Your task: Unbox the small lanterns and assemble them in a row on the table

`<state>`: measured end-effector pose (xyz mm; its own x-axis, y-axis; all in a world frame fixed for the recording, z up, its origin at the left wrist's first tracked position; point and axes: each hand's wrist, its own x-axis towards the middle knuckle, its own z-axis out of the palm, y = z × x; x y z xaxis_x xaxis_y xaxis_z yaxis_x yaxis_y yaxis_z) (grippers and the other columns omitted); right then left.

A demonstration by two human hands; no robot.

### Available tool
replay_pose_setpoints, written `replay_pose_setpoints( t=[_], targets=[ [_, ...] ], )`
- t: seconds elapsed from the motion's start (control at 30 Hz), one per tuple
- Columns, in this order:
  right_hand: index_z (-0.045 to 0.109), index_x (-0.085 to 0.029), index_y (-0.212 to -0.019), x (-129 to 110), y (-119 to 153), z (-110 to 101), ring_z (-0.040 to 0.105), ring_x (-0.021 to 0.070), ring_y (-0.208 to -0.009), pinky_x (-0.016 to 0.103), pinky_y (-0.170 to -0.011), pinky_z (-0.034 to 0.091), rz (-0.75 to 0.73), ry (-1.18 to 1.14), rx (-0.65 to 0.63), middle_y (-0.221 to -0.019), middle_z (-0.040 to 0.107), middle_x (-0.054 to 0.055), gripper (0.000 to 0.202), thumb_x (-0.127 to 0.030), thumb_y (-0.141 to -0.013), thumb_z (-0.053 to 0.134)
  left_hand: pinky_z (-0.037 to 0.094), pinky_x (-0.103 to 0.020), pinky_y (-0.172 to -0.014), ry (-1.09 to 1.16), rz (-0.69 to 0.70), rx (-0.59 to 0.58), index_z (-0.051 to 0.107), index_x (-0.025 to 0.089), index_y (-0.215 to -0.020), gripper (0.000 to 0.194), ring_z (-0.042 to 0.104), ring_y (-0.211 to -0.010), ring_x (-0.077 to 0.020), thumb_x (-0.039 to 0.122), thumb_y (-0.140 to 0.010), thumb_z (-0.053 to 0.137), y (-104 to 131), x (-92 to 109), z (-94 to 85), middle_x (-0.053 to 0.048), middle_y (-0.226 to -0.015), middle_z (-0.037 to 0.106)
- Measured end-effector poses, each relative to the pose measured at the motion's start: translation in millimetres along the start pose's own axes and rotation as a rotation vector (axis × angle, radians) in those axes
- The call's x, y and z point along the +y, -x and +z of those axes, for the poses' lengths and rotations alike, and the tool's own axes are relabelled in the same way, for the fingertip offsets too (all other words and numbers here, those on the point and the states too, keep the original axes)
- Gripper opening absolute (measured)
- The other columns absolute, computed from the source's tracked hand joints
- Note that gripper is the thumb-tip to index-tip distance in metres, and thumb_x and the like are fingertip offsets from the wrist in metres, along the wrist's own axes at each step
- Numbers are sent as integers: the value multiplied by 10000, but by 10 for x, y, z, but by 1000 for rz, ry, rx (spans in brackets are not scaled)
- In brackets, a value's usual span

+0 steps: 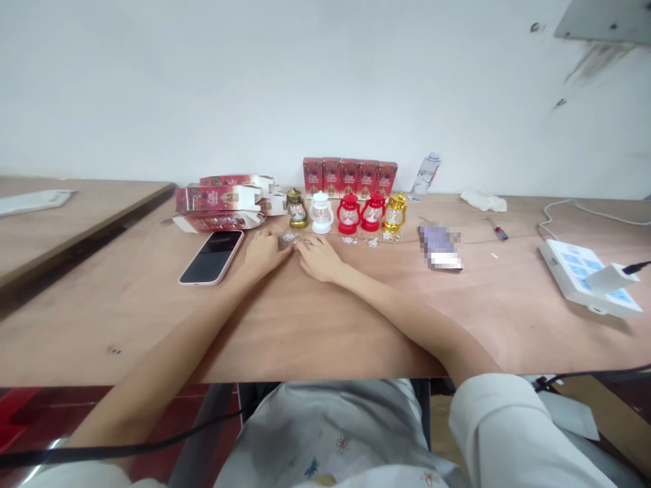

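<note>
My left hand (265,252) lies on the wooden table, fingers toward a small clear packet (289,237) in front of the bronze lantern (297,210). My right hand (318,257) rests flat just beside it, its fingertips near the same packet and the white lantern (321,213). Two red lanterns (348,214) and a gold lantern (395,213) continue the row to the right. More small packets (373,242) lie before them. Neither hand visibly holds anything.
Opened red boxes (218,198) are stacked at the left behind a phone (212,257). Several closed boxes (350,177) stand by the wall beside a bottle (426,173). Rightward are a blurred-out phone (440,248), a tissue (483,201), a screwdriver (498,232) and a power strip (584,274).
</note>
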<state>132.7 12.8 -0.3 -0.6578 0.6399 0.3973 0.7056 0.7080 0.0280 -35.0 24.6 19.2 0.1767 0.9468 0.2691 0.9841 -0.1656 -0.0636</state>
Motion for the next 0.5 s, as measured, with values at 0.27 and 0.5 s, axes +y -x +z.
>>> replay_pose_setpoints(
  t=[0.27, 0.5],
  targets=[
    [528, -101, -1079, 7, -1, -1, 487, 289, -1143, 423, -973, 356, 44, -48, -50, -1116, 629, 160, 235, -186, -879, 439, 447, -402, -873, -69, -20, 2, 674, 36, -1042, 481, 552, -1086, -349, 428, -878, 449, -1, 94, -4, -224, -1109, 621],
    [512, -109, -1131, 1, 12, -15, 455, 289, -1174, 436, -969, 355, 70, -78, -59, -1131, 633, 161, 273, -185, -885, 422, 421, -422, -840, -114, 24, -52, 674, 35, -1042, 412, 585, -1028, -361, 311, -903, 401, -54, 178, -58, -234, -1101, 619]
  ],
)
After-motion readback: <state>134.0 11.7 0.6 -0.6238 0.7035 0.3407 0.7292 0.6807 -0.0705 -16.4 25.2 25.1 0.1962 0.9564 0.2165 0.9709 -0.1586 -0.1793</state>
